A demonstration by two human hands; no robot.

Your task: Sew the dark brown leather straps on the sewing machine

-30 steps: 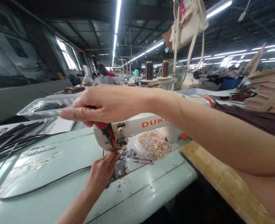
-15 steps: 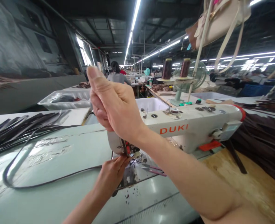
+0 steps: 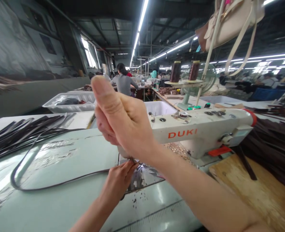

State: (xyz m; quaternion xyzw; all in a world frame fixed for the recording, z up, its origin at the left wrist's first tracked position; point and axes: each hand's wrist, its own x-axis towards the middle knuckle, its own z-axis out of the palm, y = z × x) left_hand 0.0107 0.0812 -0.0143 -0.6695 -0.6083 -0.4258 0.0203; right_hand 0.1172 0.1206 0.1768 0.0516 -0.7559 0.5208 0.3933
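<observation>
A pale green surface (image 3: 60, 207) spread across the foreground, with ruler marks running along its near edge. Along its right part stood a white sewing machine (image 3: 211, 125) lettered DUKI, and just past the right edge lay a wooden board (image 3: 246, 190). Beyond the far edge sat a white tray (image 3: 57, 110), and a bundle of dark strips (image 3: 24, 133) lay toward the far left corner. The right hand (image 3: 123, 119) was raised in front of the machine's needle end, its fingers curled toward the palm and its thumb pointing up; I could not tell whether they closed on anything. Below it, the left hand (image 3: 119, 178) was low at the needle end, thumb and fingers pinching the dark strap (image 3: 84, 176). From that pinch the strap crossed the surface toward its left edge, then bent back toward the bundle. Small gold-coloured pieces (image 3: 178, 149) were heaped under the machine's arm, partly hidden by the right forearm. Tiny dark specks (image 3: 134, 201) dotted the surface between the left hand and the near edge.
</observation>
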